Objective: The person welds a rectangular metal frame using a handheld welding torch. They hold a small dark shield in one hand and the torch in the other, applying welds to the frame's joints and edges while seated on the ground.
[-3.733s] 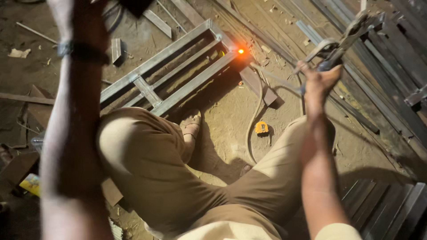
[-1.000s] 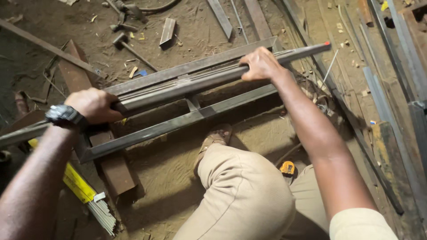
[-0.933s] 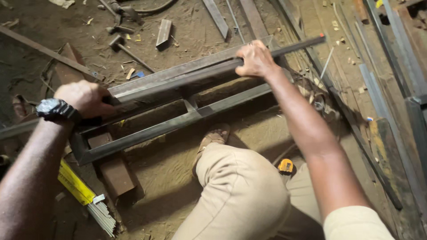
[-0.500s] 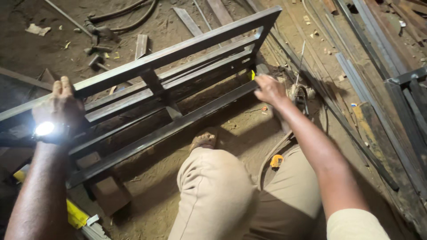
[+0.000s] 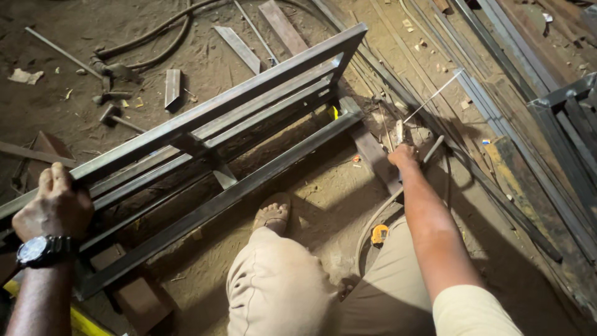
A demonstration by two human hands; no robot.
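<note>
Around you the dirt floor (image 5: 62,37) is strewn with scrap: a thick dark hose (image 5: 155,28) curves across the top, two flat metal strips (image 5: 239,48) lie just beyond it, and a short angle offcut (image 5: 172,87) rests near a hammer (image 5: 115,117). To your right, long steel bars (image 5: 497,68) run side by side toward a second welded frame (image 5: 569,118) at the edge. By your knee lies a small yellow tape measure (image 5: 379,234), with a reddish brick (image 5: 140,298) and a yellow level (image 5: 81,320) at lower left.
</note>
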